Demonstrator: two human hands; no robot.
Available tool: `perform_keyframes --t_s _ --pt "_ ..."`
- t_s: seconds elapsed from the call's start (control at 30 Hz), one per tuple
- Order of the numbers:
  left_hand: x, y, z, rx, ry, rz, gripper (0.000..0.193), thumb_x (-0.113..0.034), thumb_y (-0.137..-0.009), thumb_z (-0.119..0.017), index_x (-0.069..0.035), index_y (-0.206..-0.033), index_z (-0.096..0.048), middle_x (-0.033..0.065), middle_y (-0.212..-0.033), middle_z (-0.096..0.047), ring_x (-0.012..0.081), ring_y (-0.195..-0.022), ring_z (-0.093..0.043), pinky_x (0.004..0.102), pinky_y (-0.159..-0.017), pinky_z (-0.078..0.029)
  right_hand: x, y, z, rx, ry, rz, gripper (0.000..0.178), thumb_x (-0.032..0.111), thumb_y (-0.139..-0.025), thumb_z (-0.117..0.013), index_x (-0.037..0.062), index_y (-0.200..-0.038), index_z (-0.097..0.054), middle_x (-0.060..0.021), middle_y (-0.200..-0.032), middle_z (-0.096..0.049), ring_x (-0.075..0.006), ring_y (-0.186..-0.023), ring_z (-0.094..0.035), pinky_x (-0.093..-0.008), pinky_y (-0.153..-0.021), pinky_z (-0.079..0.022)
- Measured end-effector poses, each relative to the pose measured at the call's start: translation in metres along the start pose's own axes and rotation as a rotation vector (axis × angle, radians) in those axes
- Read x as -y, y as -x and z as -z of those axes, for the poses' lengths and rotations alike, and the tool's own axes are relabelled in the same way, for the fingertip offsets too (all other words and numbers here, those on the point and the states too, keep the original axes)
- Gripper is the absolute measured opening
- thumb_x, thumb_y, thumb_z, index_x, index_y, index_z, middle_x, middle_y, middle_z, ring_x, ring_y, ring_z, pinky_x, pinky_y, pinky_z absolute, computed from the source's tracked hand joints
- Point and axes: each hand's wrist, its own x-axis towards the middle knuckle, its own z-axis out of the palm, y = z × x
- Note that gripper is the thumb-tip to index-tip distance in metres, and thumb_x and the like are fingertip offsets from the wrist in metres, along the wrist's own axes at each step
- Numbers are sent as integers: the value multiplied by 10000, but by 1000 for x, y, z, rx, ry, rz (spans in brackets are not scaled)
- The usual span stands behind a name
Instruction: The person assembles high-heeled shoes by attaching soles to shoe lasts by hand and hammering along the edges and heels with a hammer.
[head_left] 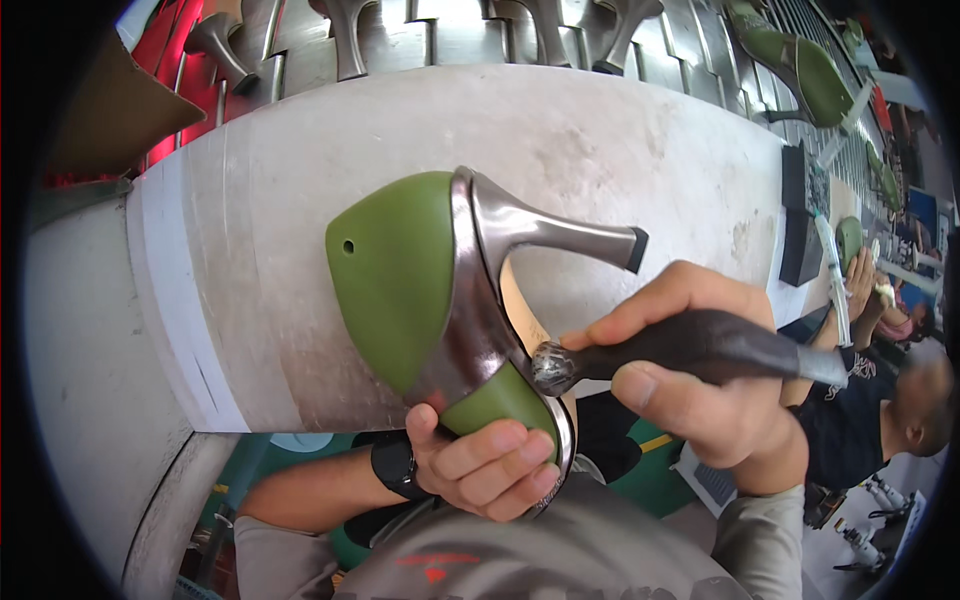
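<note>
A high-heeled shoe in shiny bronze-brown sits on a green shoe last, lying on its side over the worktable. Its slim metallic heel points right and ends in a black tip. My left hand wraps its fingers round the toe end. In my right hand is a dark-handled tool with a rounded, shiny knob at one end and a flat metal end at the other. The knob is at the edge of the sole, by the arch; whether it presses there I cannot tell.
The pale, stained worktable has a white strip along its left. Beyond it runs a slatted metal conveyor carrying several heeled shoes. A black box stands at the right edge. Further right, a co-worker sits with hands at another green last.
</note>
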Motion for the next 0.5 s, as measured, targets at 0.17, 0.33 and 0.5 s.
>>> perform_keyframes --t_s 0.17,0.33,0.5 --pt "0 2 6 9 15 8 250 -292 -1019 -654 -272 -1264 -615 -107 -1300 -668 119 -1337 -594 658 -1273 -245 -4 -6 -29 -116 55 61 362 185 -911 -756 -92 -1115 -643 -272 -1090 -783 -282 -1019 -771 -375 -959 -603" --pt "1 -3 7 85 96 7 253 -322 -1019 -647 -273 -1264 -607 -121 -1315 -671 103 -1343 -594 653 -1278 -229 9 -18 -21 -190 97 181 275 126 -895 -782 -63 -1077 -699 -202 -1018 -795 -204 -923 -766 -318 -839 -604" --pt "5 -5 11 111 78 11 276 -328 -1015 -652 -259 -1277 -600 -107 -1297 -677 104 -1337 -597 658 -1281 -219 46 -40 -11 0 224 -69 313 147 -783 -782 -72 -998 -725 -204 -1004 -803 -234 -941 -772 -333 -880 -599"
